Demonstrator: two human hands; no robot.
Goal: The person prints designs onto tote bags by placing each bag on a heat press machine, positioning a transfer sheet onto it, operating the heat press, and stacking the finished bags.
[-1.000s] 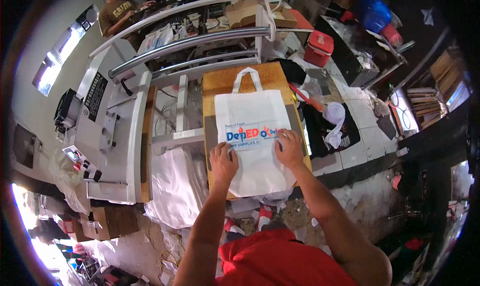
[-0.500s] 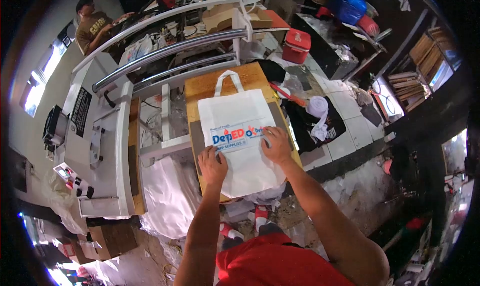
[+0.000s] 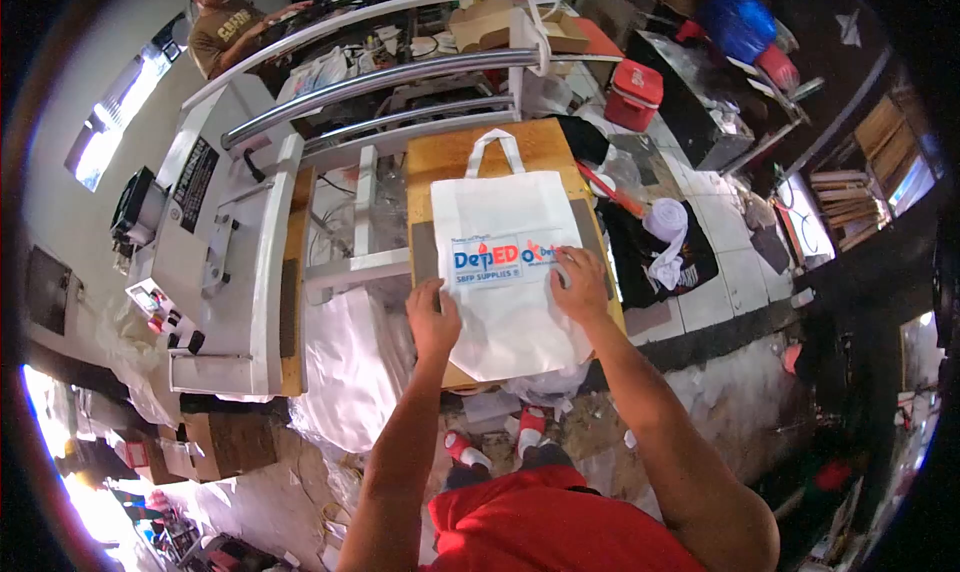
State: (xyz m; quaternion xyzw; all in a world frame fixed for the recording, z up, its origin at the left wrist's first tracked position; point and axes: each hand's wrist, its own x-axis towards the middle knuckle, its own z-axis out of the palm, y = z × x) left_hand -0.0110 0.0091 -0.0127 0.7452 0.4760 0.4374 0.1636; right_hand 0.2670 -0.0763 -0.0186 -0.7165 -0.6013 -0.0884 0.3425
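Note:
A white tote bag [image 3: 511, 222] lies flat on a wooden board with a grey pad [image 3: 422, 250], its handle loop [image 3: 497, 153] pointing away from me. Across its middle is a clear-edged printed sheet [image 3: 488, 262] with "DepED" and "SBFP SUPPLIES" in blue and red. My left hand [image 3: 433, 318] rests at the bag's left edge, fingers slightly bent and thumb apart. Over the right end of the print lies my right hand [image 3: 581, 285], its fingers apart on the bag and covering part of the lettering. Neither hand visibly lifts anything.
A white-framed heat press [image 3: 235, 262] with metal rollers [image 3: 380, 90] stands left and beyond. White fabric [image 3: 355, 357] hangs below the board. At right are a white roll [image 3: 665, 219], dark cloth [image 3: 640, 262] and a red cooler [image 3: 634, 94]. Another person [image 3: 228, 32] sits at the far left.
My left hand has drawn back from the print to the bag's left edge, uncovering "SBFP SUPPLIES". My right hand stays by the print's right end. The whole view has shifted.

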